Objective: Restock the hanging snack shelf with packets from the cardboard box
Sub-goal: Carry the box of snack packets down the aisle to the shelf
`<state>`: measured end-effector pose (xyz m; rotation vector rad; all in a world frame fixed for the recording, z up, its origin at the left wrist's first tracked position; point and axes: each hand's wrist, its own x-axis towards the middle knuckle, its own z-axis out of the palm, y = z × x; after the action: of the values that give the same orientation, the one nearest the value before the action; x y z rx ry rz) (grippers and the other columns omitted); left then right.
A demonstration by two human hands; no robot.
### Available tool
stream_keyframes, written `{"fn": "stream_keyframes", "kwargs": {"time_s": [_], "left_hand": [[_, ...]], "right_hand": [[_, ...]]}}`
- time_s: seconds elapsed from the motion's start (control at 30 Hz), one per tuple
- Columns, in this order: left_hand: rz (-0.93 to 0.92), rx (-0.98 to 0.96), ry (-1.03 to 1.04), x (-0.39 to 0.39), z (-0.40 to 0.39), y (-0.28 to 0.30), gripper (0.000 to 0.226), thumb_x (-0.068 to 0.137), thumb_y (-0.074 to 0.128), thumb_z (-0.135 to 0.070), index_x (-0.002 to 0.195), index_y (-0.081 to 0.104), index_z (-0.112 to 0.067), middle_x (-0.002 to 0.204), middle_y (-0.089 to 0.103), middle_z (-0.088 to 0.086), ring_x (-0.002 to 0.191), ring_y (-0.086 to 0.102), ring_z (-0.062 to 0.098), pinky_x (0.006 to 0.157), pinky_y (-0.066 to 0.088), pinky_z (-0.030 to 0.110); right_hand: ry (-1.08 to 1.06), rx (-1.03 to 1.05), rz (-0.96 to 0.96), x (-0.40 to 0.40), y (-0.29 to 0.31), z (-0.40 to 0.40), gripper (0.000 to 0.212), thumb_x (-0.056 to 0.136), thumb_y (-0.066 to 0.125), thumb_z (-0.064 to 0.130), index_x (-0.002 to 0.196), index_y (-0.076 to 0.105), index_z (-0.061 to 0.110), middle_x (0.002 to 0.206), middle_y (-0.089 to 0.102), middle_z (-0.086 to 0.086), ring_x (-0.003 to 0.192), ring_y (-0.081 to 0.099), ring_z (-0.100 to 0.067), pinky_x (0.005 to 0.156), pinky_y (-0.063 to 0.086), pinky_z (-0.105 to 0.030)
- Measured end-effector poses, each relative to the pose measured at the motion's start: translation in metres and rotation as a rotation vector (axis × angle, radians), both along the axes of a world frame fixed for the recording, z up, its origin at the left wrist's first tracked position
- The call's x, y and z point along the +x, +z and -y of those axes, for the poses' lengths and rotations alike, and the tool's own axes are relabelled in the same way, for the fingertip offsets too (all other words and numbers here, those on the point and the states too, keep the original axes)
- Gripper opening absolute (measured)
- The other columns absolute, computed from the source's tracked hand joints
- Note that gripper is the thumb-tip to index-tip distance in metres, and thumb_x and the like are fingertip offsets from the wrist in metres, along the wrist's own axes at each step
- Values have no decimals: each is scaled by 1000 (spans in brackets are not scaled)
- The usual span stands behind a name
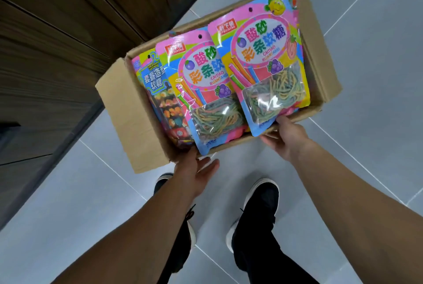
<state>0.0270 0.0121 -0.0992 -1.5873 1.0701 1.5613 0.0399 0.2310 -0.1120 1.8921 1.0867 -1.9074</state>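
An open cardboard box sits on the floor, filled with bright candy packets. Two pink sour-strip packets lie on top, and both stick out over the box's near wall. My right hand grips the bottom edge of the right packet, thumb on top and fingers underneath. My left hand is at the bottom corner of the left packet, its visible fingers straight and touching just below it. A blue-and-yellow packet lies along the box's left side. The hanging shelf is out of view.
A dark wooden panel wall runs along the left, close to the box. The floor is grey tile. My own black shoes and dark trouser legs stand just in front of the box.
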Motion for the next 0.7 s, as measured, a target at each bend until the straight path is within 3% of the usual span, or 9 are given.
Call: {"fn": "stream_keyframes", "kwargs": {"time_s": [0.1, 0.2, 0.33, 0.47, 0.53, 0.7], "left_hand": [[-37, 8, 66, -1, -4, -2, 28, 94, 59, -6, 121, 60, 0, 96, 69, 18, 86, 68, 26, 60, 61, 38], [-60, -9, 87, 5, -1, 10, 25, 93, 60, -4, 117, 61, 5, 94, 70, 22, 100, 68, 34, 53, 61, 37], [-69, -17, 49, 12, -2, 47, 9, 95, 58, -5, 96, 61, 2, 95, 68, 23, 113, 63, 39, 55, 61, 39], [-76, -19, -28, 20, -5, 92, 9, 96, 57, -6, 91, 61, 1, 93, 68, 22, 114, 62, 40, 64, 59, 46], [-93, -3, -79, 25, -8, 120, 9, 95, 58, -6, 91, 62, 2, 89, 70, 21, 110, 64, 39, 66, 58, 48], [-112, -31, -226, 24, -33, 205, 10, 94, 59, -5, 86, 60, 2, 61, 71, 16, 74, 69, 31, 74, 61, 45]], "right_hand": [[19, 23, -30, 4, 0, -2, 9, 99, 57, 12, 102, 62, 6, 99, 73, -12, 86, 72, -23, 62, 62, -34], [30, 32, -41, 15, 9, -5, 11, 98, 55, 9, 104, 63, 3, 97, 73, -15, 80, 73, -23, 59, 61, -32], [-34, 30, -19, 39, 44, -2, 10, 99, 55, 9, 100, 62, 2, 90, 72, -15, 73, 72, -22, 58, 62, -33], [-157, 20, -10, 68, 95, -1, 10, 100, 56, 8, 98, 61, 0, 91, 71, -17, 78, 72, -26, 64, 63, -37], [-213, 20, -9, 83, 127, -4, 9, 99, 56, 7, 97, 61, 0, 91, 70, -18, 81, 70, -28, 65, 63, -38], [-329, 25, -18, 108, 211, -18, 7, 98, 56, 6, 101, 61, 3, 89, 69, -17, 79, 69, -28, 58, 63, -38]]}}
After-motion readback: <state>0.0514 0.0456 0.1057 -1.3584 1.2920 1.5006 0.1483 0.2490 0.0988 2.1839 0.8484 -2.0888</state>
